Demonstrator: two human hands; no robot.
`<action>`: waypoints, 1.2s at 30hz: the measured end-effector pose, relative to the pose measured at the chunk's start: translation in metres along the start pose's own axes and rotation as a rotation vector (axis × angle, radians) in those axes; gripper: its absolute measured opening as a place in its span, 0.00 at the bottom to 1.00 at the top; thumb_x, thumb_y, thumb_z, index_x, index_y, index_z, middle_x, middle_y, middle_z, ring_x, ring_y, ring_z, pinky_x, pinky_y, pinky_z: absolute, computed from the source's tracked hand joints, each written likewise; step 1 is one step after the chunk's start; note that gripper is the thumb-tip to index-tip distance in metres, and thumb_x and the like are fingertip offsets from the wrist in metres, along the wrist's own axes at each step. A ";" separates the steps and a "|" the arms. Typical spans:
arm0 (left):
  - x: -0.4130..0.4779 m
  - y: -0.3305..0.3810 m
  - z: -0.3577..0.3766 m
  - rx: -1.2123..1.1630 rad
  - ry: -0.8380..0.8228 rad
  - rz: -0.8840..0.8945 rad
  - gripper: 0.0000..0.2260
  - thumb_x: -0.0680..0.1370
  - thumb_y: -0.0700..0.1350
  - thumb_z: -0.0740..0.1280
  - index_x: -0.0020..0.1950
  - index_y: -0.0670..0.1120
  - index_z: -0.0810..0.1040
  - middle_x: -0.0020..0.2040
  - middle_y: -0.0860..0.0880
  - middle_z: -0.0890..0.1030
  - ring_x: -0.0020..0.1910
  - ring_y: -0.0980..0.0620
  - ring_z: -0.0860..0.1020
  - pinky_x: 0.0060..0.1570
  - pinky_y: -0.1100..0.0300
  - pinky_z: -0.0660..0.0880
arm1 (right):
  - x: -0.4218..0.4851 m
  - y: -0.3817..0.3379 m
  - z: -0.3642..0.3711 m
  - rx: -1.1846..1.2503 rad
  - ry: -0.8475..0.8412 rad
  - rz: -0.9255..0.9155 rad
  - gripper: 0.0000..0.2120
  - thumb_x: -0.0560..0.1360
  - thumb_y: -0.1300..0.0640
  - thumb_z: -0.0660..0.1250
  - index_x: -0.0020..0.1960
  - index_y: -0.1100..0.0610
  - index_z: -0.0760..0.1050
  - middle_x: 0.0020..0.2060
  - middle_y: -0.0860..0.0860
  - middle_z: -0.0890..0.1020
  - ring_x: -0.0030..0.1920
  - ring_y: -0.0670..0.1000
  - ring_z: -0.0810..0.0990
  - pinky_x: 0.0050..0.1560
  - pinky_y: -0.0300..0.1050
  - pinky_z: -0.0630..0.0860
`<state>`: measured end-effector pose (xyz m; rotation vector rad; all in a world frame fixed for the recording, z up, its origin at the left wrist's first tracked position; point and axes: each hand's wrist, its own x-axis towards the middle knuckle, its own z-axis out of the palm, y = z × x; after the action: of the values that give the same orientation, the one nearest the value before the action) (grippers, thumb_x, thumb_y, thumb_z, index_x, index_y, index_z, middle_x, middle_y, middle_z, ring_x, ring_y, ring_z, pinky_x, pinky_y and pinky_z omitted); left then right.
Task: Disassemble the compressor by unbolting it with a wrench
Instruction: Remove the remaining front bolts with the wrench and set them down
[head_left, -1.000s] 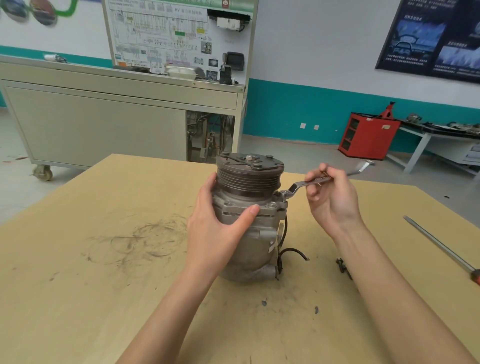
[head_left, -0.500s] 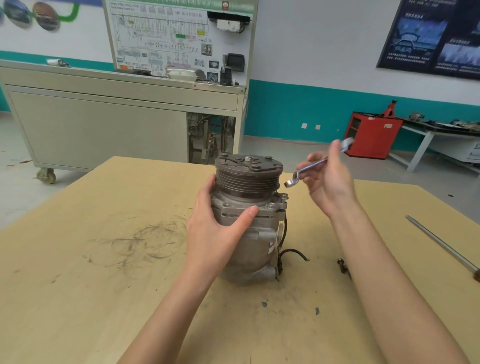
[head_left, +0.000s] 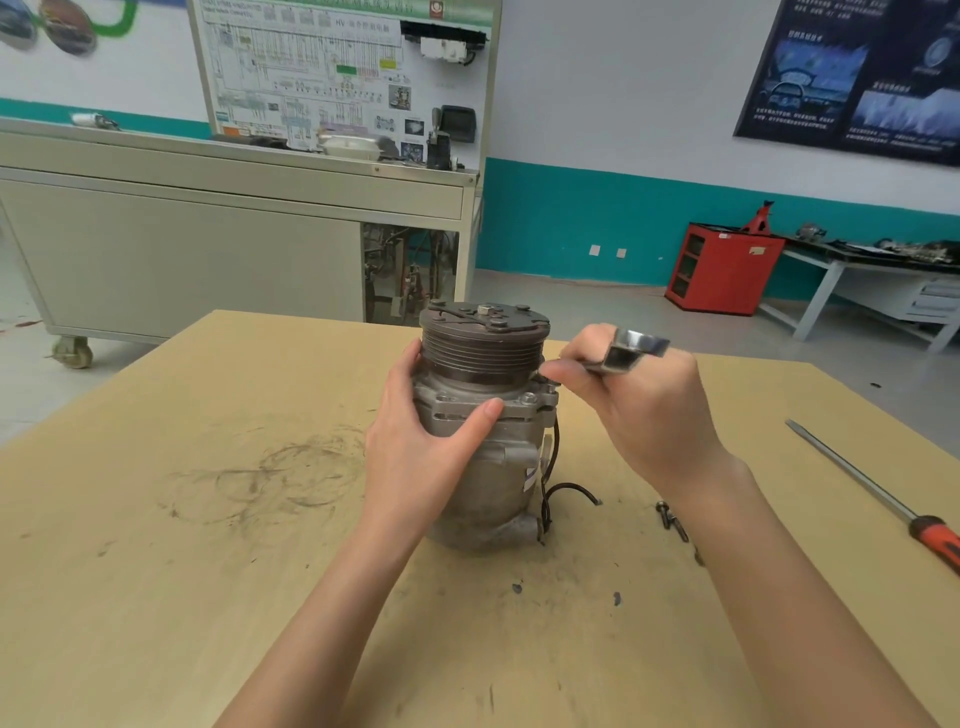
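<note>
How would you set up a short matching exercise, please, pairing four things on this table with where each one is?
Things:
1. compressor
2. wrench
3. screwdriver
4. loose bolts

Places:
A. held in the right hand, beside the compressor's top
B. lying near the right edge of the table, untouched
C. standing upright, gripped by the left hand
D. lying on the table between the compressor and the screwdriver

Pairs: 1-C, 2-A, 3-B, 4-D
</note>
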<state>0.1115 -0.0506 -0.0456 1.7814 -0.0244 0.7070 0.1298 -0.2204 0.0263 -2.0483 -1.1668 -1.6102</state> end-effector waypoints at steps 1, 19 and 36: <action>0.000 0.000 0.000 -0.005 -0.001 0.000 0.38 0.66 0.61 0.71 0.74 0.57 0.63 0.67 0.60 0.72 0.66 0.60 0.71 0.69 0.50 0.69 | -0.001 0.000 -0.001 0.011 -0.003 0.002 0.31 0.81 0.45 0.52 0.33 0.67 0.77 0.27 0.57 0.78 0.24 0.54 0.76 0.28 0.43 0.71; 0.002 -0.002 0.001 -0.006 0.003 0.008 0.39 0.67 0.62 0.73 0.75 0.55 0.62 0.68 0.58 0.72 0.66 0.60 0.71 0.69 0.52 0.69 | -0.043 0.052 0.034 1.510 0.255 1.421 0.24 0.82 0.59 0.52 0.31 0.57 0.76 0.35 0.57 0.83 0.28 0.49 0.80 0.28 0.35 0.77; 0.000 -0.001 0.001 -0.014 0.002 0.005 0.40 0.64 0.66 0.70 0.74 0.57 0.63 0.67 0.60 0.73 0.66 0.61 0.71 0.68 0.52 0.70 | -0.001 0.057 0.026 1.003 0.174 1.182 0.22 0.81 0.46 0.54 0.37 0.60 0.74 0.29 0.57 0.83 0.24 0.52 0.80 0.23 0.36 0.74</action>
<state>0.1123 -0.0515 -0.0473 1.7678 -0.0319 0.7110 0.1892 -0.2399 0.0304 -1.3364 -0.3282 -0.4233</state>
